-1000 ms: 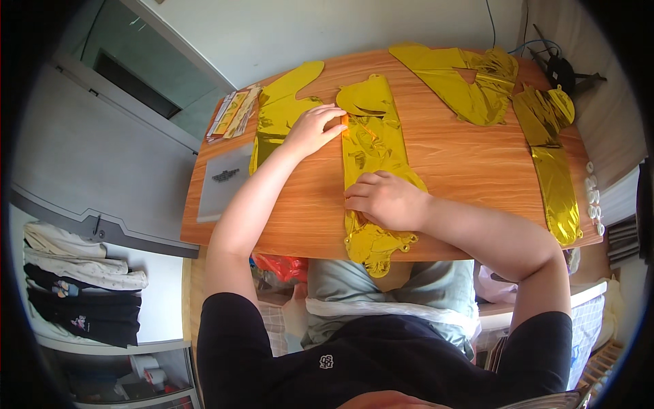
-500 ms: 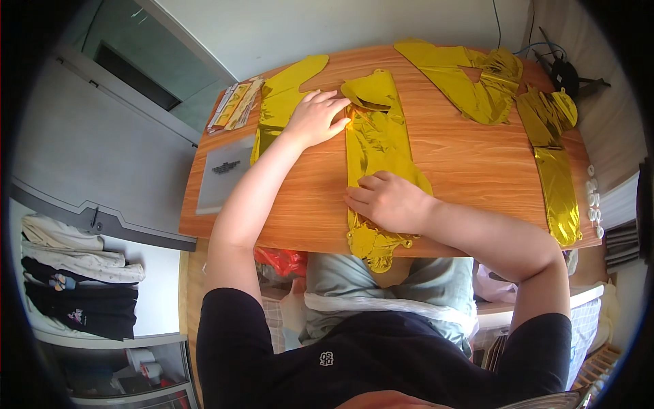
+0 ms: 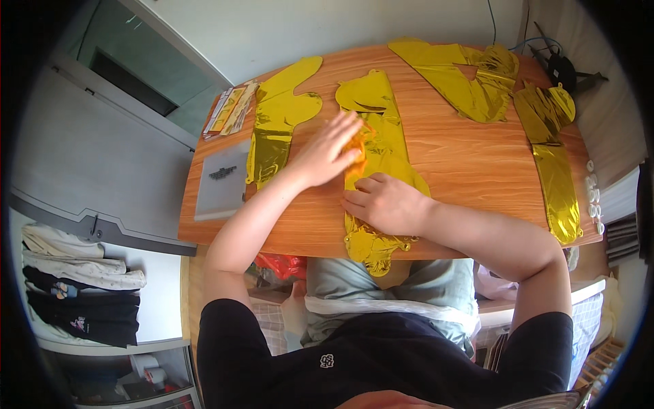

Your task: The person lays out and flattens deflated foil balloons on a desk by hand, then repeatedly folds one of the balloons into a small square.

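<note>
A flat gold foil balloon [image 3: 388,153] lies lengthwise in front of me, its crumpled near end hanging past the table's edge. My left hand [image 3: 328,151], fingers stretched out, is at the balloon's left edge, and the foil beside it shines orange. Closer to me, my right hand [image 3: 390,202] rests on the same balloon with its fingers curled at the left edge, gripping the foil there; the fingertips are partly hidden. To the left is another flat gold foil balloon [image 3: 276,112].
The wooden table [image 3: 470,174] also bears a folded gold balloon [image 3: 470,82] at the back right and a long one [image 3: 555,170] at the right edge. White rolls [image 3: 593,198] line that edge. Left are paper packets [image 3: 230,110] and a clear bag [image 3: 221,180] with dark small pieces.
My left hand has slid toward me along the balloon's left edge, from near its far end to just beyond my right hand. The right hand has stayed in nearly the same place.
</note>
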{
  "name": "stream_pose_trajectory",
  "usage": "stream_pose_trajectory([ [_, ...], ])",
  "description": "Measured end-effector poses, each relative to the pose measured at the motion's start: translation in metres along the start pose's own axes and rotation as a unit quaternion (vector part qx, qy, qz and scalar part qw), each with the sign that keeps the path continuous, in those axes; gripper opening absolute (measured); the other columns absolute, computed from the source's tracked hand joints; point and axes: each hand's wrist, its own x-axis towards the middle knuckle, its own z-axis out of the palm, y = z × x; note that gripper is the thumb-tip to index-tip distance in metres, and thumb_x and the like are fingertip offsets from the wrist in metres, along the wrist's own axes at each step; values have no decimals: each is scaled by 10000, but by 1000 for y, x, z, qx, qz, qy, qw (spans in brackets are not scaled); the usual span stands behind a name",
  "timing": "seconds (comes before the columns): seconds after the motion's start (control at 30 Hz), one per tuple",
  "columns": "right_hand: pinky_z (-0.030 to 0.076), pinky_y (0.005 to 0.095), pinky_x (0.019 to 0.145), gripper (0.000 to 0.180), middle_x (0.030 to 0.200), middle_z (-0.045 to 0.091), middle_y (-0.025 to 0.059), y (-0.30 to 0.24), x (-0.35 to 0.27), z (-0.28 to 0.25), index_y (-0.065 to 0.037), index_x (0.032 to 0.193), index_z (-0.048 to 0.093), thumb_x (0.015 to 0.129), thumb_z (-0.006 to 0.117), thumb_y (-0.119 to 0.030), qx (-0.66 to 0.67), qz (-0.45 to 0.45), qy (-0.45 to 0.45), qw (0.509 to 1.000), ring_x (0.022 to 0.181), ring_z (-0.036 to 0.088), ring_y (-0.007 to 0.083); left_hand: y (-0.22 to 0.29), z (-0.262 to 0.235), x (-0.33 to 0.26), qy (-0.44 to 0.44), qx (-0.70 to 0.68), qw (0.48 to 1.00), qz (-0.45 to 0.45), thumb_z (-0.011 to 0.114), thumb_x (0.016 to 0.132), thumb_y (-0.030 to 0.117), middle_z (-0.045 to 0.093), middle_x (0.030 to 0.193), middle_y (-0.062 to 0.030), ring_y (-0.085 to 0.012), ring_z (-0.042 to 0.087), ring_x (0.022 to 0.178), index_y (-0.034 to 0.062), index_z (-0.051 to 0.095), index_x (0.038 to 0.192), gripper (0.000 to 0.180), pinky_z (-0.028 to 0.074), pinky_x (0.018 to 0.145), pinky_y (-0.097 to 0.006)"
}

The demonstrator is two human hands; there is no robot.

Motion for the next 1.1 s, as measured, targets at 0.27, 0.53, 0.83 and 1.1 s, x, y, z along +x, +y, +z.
stream_pose_trajectory([
  [0.27, 545, 379, 890, 199, 989, 649, 66, 2, 5, 0, -73, 987, 693, 851, 653, -212, 8, 0, 17, 1000, 979, 651, 248, -2, 10, -3, -57, 21, 987, 147, 490, 1063, 392, 230, 1704, -165, -332, 189, 1585, 98, 221, 1651, 710, 181, 1285, -487],
  [0.53, 512, 433, 1009, 222, 1203, 712, 101, 35, 11, -35, -50, 1136, 715, 956, 668, -173, 260, 344, 78, 899, 1129, 650, 343, -4, 11, -4, -57, 16, 987, 148, 552, 1032, 392, 279, 1686, -157, -328, 242, 1568, 83, 284, 1624, 719, 204, 1283, -474],
  [0.83, 416, 506, 1127, 207, 1160, 671, 56, 69, -14, -5, -103, 1137, 700, 960, 602, -147, -73, 347, -4, 935, 1264, 566, 278, -4, 13, -5, -38, -3, 989, 144, 556, 1031, 452, 285, 1681, -178, -345, 238, 1569, 71, 290, 1618, 749, 215, 1267, -508],
  [1.1, 406, 521, 1140, 216, 1182, 682, 47, 69, -15, -4, -102, 1143, 704, 962, 600, -157, -35, 360, 13, 932, 1265, 573, 268, 1, 9, -3, -34, 9, 987, 158, 511, 1036, 526, 320, 1669, -157, -329, 265, 1560, 69, 337, 1594, 741, 232, 1259, -535],
])
